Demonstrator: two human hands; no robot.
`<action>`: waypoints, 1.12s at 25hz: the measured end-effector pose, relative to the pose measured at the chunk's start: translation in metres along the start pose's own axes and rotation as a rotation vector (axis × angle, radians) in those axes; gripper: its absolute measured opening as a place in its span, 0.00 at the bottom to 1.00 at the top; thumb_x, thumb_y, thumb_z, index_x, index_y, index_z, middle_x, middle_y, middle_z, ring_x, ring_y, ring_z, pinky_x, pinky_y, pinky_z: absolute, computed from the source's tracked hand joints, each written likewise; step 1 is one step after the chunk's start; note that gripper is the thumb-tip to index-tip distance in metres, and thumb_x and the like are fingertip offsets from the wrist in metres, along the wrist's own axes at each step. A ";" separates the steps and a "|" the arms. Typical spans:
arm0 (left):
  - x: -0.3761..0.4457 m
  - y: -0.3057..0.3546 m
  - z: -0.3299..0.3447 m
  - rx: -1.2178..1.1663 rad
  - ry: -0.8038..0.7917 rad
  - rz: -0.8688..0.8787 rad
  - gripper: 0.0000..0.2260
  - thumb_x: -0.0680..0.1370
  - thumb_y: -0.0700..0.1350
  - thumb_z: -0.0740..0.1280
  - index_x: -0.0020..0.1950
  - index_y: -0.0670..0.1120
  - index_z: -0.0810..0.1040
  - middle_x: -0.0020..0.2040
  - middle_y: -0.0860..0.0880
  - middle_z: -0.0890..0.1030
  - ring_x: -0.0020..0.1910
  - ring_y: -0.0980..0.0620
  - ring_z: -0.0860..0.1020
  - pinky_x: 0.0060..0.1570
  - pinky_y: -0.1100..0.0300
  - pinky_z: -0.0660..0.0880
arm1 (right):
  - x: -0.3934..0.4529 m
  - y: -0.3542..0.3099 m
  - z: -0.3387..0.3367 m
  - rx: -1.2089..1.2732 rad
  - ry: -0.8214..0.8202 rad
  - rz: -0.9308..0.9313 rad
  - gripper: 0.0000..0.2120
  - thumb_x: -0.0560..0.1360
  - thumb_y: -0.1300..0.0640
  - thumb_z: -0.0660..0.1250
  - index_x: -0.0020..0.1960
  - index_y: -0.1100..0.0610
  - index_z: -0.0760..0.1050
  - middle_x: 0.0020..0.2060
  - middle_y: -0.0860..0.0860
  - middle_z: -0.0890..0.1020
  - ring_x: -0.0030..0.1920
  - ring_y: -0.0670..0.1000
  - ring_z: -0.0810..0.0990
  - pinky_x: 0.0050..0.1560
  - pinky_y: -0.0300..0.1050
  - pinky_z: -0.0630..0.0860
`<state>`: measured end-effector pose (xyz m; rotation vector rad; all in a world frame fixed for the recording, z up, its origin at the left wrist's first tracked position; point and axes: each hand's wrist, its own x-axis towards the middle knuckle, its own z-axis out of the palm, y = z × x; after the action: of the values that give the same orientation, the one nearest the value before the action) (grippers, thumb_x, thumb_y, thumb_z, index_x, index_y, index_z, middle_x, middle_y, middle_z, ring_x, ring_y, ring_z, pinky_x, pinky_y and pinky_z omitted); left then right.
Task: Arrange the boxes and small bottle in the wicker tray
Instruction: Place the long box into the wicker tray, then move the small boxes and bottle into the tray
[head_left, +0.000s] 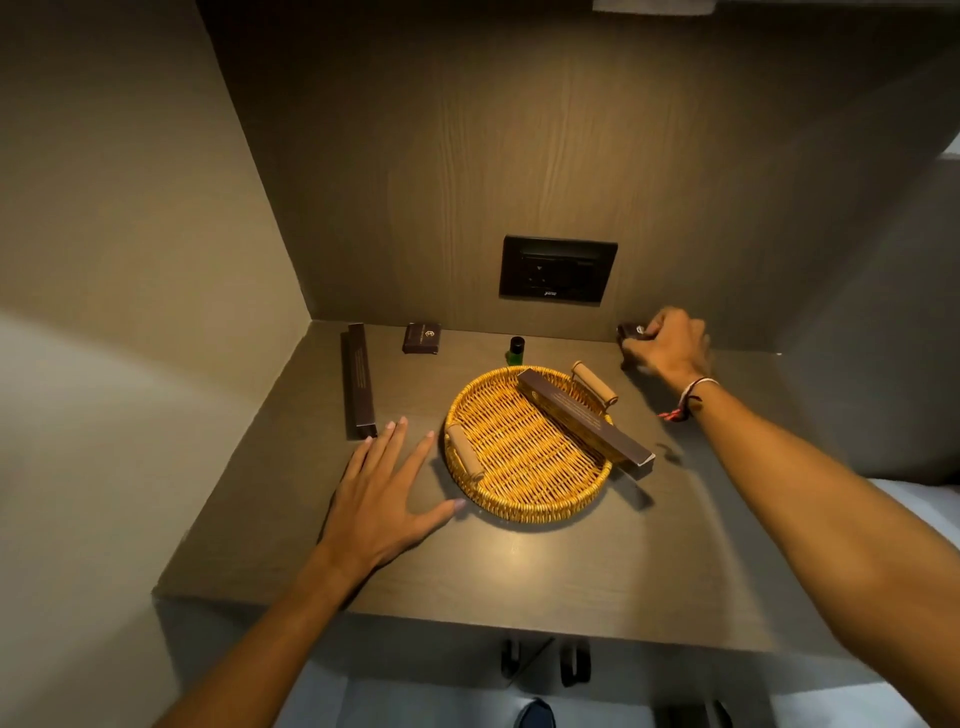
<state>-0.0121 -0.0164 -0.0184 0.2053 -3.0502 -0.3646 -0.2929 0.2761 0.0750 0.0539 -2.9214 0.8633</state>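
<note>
A round wicker tray (514, 467) with two wooden handles sits mid-shelf. One long dark box (584, 415) lies tilted across its right rim, one end sticking out. Another long dark box (359, 379) lies on the shelf at the left. A small square dark box (422, 338) rests near the back wall, and a small green bottle (516, 349) with a black cap stands just behind the tray. My left hand (387, 488) lies flat and open on the shelf left of the tray. My right hand (667, 340) is at the back right, fingers closed on a small dark box (629, 330).
The shelf (519, 561) is a dark wood niche with a side wall on the left and a back panel carrying a black socket plate (557, 269). The shelf's front edge runs below my forearms. A thread bracelet (685, 400) is on my right wrist.
</note>
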 end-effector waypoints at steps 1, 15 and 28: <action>-0.001 0.000 0.000 0.002 0.008 0.003 0.46 0.69 0.80 0.47 0.82 0.56 0.48 0.83 0.46 0.46 0.82 0.49 0.44 0.78 0.50 0.40 | -0.007 -0.007 -0.009 0.045 0.039 -0.068 0.17 0.72 0.50 0.76 0.54 0.59 0.77 0.49 0.57 0.80 0.49 0.56 0.79 0.40 0.48 0.74; 0.002 0.001 0.005 -0.004 0.031 0.002 0.46 0.69 0.81 0.46 0.81 0.57 0.49 0.83 0.47 0.46 0.82 0.50 0.44 0.77 0.51 0.40 | -0.130 -0.108 0.048 -0.395 -0.323 -0.608 0.15 0.76 0.50 0.71 0.57 0.58 0.76 0.52 0.58 0.81 0.51 0.59 0.81 0.48 0.54 0.79; 0.001 0.002 0.004 -0.040 0.040 0.004 0.45 0.70 0.80 0.50 0.81 0.57 0.51 0.83 0.47 0.48 0.82 0.50 0.45 0.80 0.47 0.46 | -0.084 -0.154 0.057 -0.204 -0.288 -0.607 0.14 0.78 0.51 0.69 0.58 0.59 0.77 0.55 0.59 0.81 0.53 0.60 0.81 0.54 0.57 0.80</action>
<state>-0.0134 -0.0140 -0.0216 0.2021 -3.0001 -0.4159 -0.2044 0.1163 0.1025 1.0604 -2.9274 0.4838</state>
